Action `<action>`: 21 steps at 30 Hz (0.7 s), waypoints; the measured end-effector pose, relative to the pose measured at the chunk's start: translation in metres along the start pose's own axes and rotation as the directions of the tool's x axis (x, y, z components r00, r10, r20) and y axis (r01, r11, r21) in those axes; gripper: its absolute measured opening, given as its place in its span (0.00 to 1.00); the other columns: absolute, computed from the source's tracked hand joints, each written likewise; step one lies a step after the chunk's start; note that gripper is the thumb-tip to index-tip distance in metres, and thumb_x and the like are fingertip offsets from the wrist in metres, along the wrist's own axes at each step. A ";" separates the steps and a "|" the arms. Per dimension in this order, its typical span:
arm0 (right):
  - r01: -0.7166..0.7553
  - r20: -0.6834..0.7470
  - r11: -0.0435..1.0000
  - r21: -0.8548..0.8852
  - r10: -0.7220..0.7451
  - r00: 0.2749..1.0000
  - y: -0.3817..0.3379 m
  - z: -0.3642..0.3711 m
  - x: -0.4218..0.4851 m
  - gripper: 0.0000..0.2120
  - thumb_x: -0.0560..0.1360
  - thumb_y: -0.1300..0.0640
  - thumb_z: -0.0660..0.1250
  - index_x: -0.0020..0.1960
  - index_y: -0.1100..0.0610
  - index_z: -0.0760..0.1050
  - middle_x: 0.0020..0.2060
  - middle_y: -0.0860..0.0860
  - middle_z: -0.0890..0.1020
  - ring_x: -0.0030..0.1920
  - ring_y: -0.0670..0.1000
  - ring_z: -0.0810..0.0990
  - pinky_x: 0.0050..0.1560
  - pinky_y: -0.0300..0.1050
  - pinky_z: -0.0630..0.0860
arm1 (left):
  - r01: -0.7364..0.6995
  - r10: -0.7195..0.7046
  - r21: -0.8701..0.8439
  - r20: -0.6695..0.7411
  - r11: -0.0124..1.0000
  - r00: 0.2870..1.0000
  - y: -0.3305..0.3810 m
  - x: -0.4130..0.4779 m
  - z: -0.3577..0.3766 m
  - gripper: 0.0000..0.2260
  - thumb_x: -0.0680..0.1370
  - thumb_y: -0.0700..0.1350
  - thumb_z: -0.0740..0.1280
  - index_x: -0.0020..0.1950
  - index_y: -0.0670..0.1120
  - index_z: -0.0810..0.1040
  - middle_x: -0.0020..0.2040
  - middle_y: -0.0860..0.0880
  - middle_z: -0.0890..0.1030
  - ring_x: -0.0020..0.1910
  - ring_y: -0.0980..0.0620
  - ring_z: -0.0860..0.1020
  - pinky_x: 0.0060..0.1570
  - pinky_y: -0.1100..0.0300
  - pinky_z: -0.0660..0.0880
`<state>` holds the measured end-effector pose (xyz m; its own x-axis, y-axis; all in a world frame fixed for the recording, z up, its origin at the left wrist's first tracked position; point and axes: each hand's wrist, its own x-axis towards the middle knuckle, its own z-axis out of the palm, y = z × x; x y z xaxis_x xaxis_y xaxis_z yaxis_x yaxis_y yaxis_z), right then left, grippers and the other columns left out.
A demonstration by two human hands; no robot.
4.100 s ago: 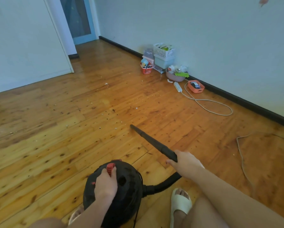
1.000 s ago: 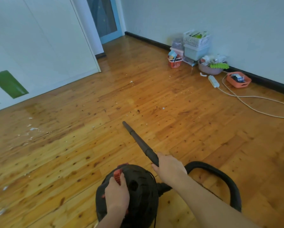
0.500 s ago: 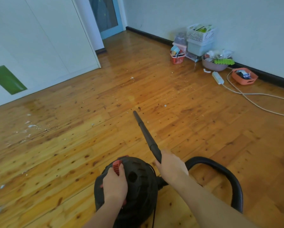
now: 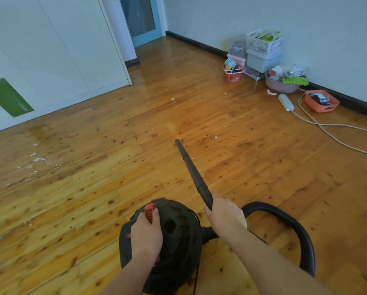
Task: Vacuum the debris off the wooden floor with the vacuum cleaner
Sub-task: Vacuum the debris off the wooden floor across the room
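Note:
A round black vacuum cleaner (image 4: 178, 237) sits low in front of me. My left hand (image 4: 146, 233) grips its red handle (image 4: 150, 211). My right hand (image 4: 224, 216) holds the black nozzle tube (image 4: 191, 169), whose tip points at the wooden floor (image 4: 252, 177) near dark specks and a white crumb (image 4: 216, 137). The black hose (image 4: 293, 228) loops to my right. More white debris (image 4: 37, 159) lies scattered at the left.
Along the right wall stand a red basket (image 4: 233, 75), stacked white crates (image 4: 263, 52), a purple bowl (image 4: 281, 86) and an orange tray (image 4: 321, 102). A power strip (image 4: 285, 102) and its cable (image 4: 327, 128) trail across the floor. White cabinet doors (image 4: 50, 50) close off the left.
The nozzle tip has swung right and further forward across the floor. My view has moved closer to the right wall; both hands keep their grips.

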<state>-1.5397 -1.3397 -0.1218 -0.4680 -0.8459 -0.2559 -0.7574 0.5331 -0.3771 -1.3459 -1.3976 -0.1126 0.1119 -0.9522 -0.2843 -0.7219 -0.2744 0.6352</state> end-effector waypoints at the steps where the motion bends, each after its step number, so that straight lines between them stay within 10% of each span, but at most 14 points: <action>1: -0.003 -0.007 1.000 -0.005 0.003 1.000 0.001 -0.001 0.000 0.18 0.85 0.44 0.59 0.70 0.51 0.67 0.50 0.50 0.81 0.43 0.50 0.76 0.38 0.44 0.74 | 0.001 -0.001 0.000 0.003 1.000 1.000 0.000 0.000 0.000 0.16 0.85 0.56 0.57 0.50 0.45 0.75 0.42 0.47 0.81 0.37 0.51 0.80 0.28 0.61 0.70; 21: 0.050 0.017 0.998 -0.034 -0.050 0.999 -0.003 -0.007 0.000 0.18 0.85 0.44 0.60 0.71 0.52 0.67 0.54 0.51 0.82 0.52 0.52 0.82 0.47 0.45 0.80 | -0.005 0.006 -0.022 0.010 1.000 1.000 0.003 -0.001 -0.001 0.14 0.85 0.55 0.58 0.50 0.46 0.76 0.42 0.49 0.81 0.38 0.53 0.80 0.30 0.63 0.71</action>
<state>-1.5410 -1.3410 -0.1141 -0.4218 -0.8710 -0.2520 -0.7950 0.4889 -0.3592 -1.3470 -1.3975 -0.1094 0.1009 -0.9523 -0.2881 -0.7076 -0.2722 0.6521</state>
